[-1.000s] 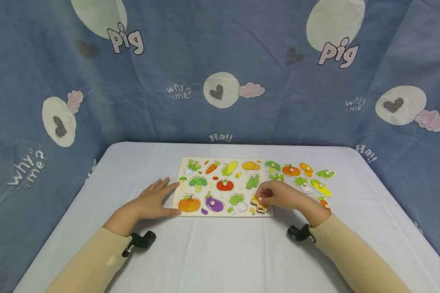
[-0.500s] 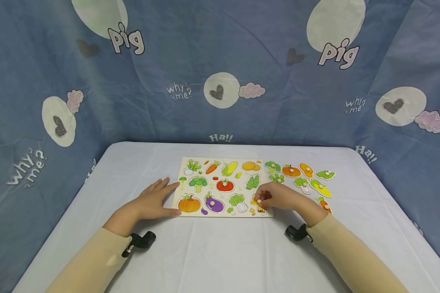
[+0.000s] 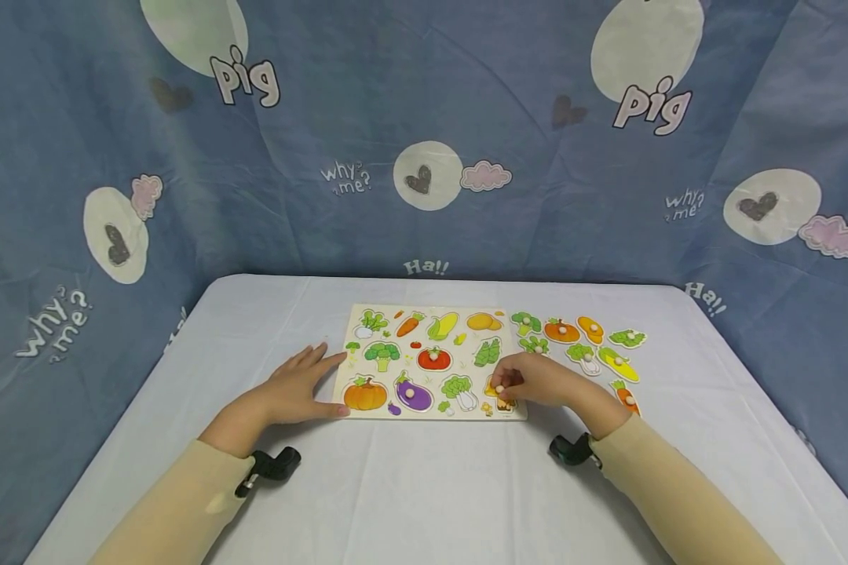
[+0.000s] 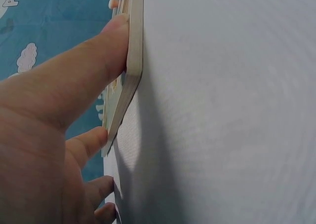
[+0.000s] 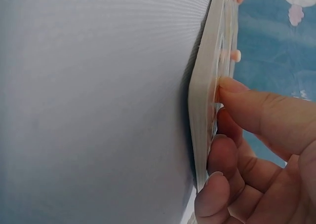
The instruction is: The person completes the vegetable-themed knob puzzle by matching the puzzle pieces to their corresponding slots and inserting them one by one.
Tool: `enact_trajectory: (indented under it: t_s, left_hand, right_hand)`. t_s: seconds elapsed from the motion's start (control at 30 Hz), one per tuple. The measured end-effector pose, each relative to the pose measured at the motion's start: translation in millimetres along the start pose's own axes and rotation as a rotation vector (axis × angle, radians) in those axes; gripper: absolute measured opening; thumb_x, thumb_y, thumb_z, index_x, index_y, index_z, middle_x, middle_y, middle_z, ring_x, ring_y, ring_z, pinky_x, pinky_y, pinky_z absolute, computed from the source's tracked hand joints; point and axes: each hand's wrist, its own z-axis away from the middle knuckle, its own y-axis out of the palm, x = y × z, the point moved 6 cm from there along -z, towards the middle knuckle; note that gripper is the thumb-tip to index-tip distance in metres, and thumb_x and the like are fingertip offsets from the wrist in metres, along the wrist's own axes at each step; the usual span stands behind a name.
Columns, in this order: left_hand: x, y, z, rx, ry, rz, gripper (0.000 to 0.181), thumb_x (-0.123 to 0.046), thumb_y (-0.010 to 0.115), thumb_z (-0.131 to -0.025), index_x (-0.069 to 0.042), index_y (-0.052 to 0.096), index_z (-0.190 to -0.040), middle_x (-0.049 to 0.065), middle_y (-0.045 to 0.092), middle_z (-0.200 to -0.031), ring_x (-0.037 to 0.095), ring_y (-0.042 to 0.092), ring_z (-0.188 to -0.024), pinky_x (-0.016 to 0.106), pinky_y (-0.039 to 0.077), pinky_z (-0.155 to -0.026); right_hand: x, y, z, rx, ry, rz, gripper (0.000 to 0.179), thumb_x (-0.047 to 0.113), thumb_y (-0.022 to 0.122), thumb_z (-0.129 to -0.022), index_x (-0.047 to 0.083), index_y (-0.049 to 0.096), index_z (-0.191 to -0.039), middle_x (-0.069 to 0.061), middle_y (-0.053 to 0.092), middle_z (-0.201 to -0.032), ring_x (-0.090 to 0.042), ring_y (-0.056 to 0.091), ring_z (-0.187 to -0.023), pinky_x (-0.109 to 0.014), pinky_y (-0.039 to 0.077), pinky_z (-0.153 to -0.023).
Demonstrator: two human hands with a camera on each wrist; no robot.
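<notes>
In the head view a wooden vegetable puzzle board (image 3: pixel 424 414) lies flat on the white table. My right hand (image 3: pixel 537 378) is at its near right corner, pinching the small knob of a yellow-and-brown mushroom puzzle piece (image 3: pixel 507 405). That piece sits in the corner slot, partly covered by the fingers. On the left, my left hand (image 3: pixel 293 386) is spread, with thumb and index finger resting on the board's left edge. An eggplant piece (image 3: pixel 417 397) and a tomato piece (image 3: pixel 429 362), both with knobs, sit in their slots.
Right of the board lie several loose knobbed pieces, including a pumpkin (image 3: pixel 557 333), corn (image 3: pixel 620 366), a carrot (image 3: pixel 625 399), broccoli (image 3: pixel 524 320) and a bok choy (image 3: pixel 579 353). A patterned blue cloth (image 3: pixel 311 235) hangs behind the table (image 3: pixel 424 494).
The mushroom piece, tilted and offset over the corner slot a second ago, now lies lower and lined up with it. My right hand shifted slightly with it; the left hand stayed put.
</notes>
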Motion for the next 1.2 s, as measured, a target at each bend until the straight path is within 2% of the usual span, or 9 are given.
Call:
enact_trajectory:
  t_s: [0.33,0.6,0.83,1.07,1.2]
  left_hand:
    - [0.2,-0.3,0.6,-0.008,0.01,0.001,0.102,-0.066,0.073,-0.077,-0.013,0.036,-0.156,0.028,0.019,-0.161,0.052,0.013,-0.147,0.072,0.014,-0.112]
    - [0.4,0.0,0.7,-0.008,0.009,0.004,0.103,-0.067,0.073,-0.077,-0.013,0.036,-0.156,0.029,0.019,-0.161,0.052,0.013,-0.147,0.072,0.014,-0.113]
    - [-2.8,-2.5,2.6,-0.002,0.02,0.006,0.101,-0.065,0.073,-0.078,-0.012,0.036,-0.156,0.029,0.019,-0.161,0.052,0.013,-0.147,0.07,0.014,-0.114]
    - [-4.7,-4.5,4.0,0.007,0.03,0.005,0.102,-0.066,0.072,-0.078,-0.011,0.035,-0.156,0.03,0.019,-0.161,0.052,0.014,-0.147,0.07,0.015,-0.114]
    - [-3.0,-3.2,3.3,0.01,0.034,0.0,0.102,-0.067,0.072,-0.078,-0.011,0.035,-0.156,0.03,0.02,-0.161,0.052,0.013,-0.147,0.07,0.015,-0.114]
  right_hand:
    - [-1.6,-0.5,1.6,-0.002,-0.002,0.007,0.009,0.011,0.075,-0.091,0.013,0.068,-0.096,0.003,0.059,-0.079,-0.014,0.051,-0.073,-0.026,0.043,-0.065]
    - [-1.7,-7.7,7.3,-0.029,-0.009,0.025,0.011,0.014,0.076,-0.09,0.016,0.069,-0.097,0.005,0.061,-0.083,-0.014,0.053,-0.077,-0.029,0.045,-0.069]
    - [2.0,-27.4,18.0,-0.079,-0.059,0.054,0.015,0.009,0.075,-0.09,0.011,0.069,-0.103,0.004,0.061,-0.087,-0.015,0.056,-0.08,-0.03,0.05,-0.07]
    - [1.1,-51.4,31.3,-0.144,-0.06,0.081,0.016,0.008,0.074,-0.09,0.007,0.069,-0.105,0.003,0.063,-0.092,-0.016,0.057,-0.085,-0.033,0.052,-0.074]
    - [-4.1,-66.3,36.7,-0.171,-0.037,0.08,0.017,0.009,0.075,-0.09,0.007,0.069,-0.106,0.002,0.063,-0.092,-0.017,0.057,-0.084,-0.033,0.051,-0.071]
